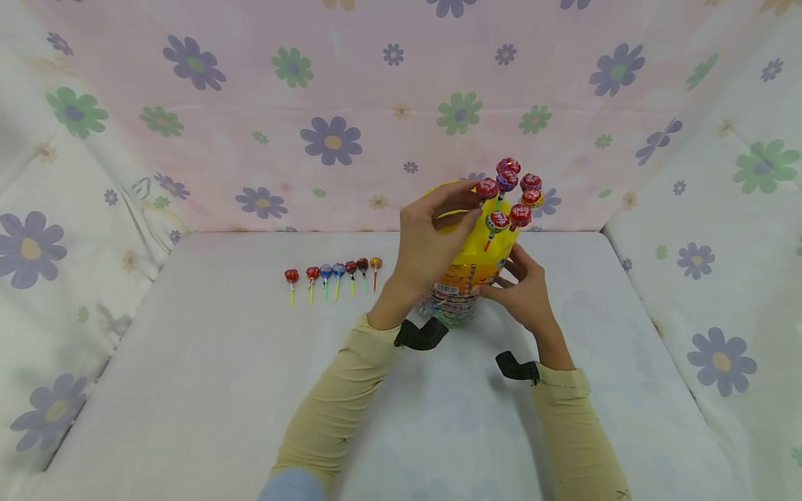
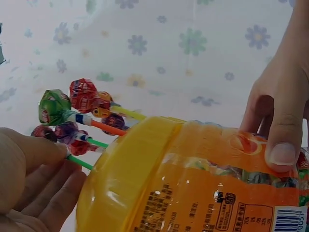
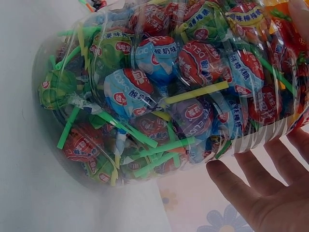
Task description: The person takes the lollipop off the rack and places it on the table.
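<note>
A clear jar (image 3: 164, 96) full of wrapped lollipops stands on the table, with an orange label (image 2: 217, 179) and a yellow lid (image 1: 479, 243). Several lollipops (image 1: 520, 216) stick out of that lid, their wrapped heads pointing up and away. My left hand (image 1: 429, 233) is at the lid's left side and pinches one red-wrapped lollipop (image 1: 486, 188) between thumb and fingers. In the left wrist view its green stick (image 2: 79, 162) meets the lid's surface. With thumb and fingers around the label, my right hand (image 1: 526, 292) holds the jar from the right.
Left of the jar, several lollipops lie in a row on the white table (image 1: 238, 376), among them a red one (image 1: 291, 276) at the left end and a yellow one (image 1: 376, 263) at the right end. Flowered cloth (image 1: 250, 139) encloses the back and sides.
</note>
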A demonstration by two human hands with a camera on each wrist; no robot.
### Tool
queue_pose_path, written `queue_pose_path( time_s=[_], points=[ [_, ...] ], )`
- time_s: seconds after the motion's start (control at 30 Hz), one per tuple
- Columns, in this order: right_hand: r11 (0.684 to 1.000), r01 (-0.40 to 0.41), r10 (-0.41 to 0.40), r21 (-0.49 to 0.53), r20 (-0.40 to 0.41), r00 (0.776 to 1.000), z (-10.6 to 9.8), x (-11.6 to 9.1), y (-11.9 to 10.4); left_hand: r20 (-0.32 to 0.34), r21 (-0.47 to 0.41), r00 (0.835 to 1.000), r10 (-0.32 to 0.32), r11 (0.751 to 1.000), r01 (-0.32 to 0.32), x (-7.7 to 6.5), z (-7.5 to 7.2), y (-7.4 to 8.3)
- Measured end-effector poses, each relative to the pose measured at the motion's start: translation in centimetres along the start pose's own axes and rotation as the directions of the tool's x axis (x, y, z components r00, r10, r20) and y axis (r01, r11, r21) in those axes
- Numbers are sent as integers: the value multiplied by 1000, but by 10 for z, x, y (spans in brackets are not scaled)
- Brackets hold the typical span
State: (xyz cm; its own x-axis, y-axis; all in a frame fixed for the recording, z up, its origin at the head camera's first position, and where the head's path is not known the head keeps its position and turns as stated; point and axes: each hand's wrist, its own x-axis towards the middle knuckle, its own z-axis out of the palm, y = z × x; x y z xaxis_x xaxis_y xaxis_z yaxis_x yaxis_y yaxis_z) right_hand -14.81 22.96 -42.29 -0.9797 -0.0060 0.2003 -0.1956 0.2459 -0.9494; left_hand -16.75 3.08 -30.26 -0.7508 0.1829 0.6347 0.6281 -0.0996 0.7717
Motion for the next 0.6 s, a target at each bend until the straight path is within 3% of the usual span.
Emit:
queue_pose_path(
  time_s=[0.23,0.37,0.6],
  points=[
    [1000,1,-1,6,2,1000,0,1,0,-31,59,999,33,998,-31,3,5,-2],
    [1000,-6,6,11,0,1000,0,1,0,-74,50,996,55,997,-52,6,4,0],
    [1000,-19,19,7,3,1000,0,0,-2,-167,41,979,120,993,-115,3,-16,-2]
  ],
)
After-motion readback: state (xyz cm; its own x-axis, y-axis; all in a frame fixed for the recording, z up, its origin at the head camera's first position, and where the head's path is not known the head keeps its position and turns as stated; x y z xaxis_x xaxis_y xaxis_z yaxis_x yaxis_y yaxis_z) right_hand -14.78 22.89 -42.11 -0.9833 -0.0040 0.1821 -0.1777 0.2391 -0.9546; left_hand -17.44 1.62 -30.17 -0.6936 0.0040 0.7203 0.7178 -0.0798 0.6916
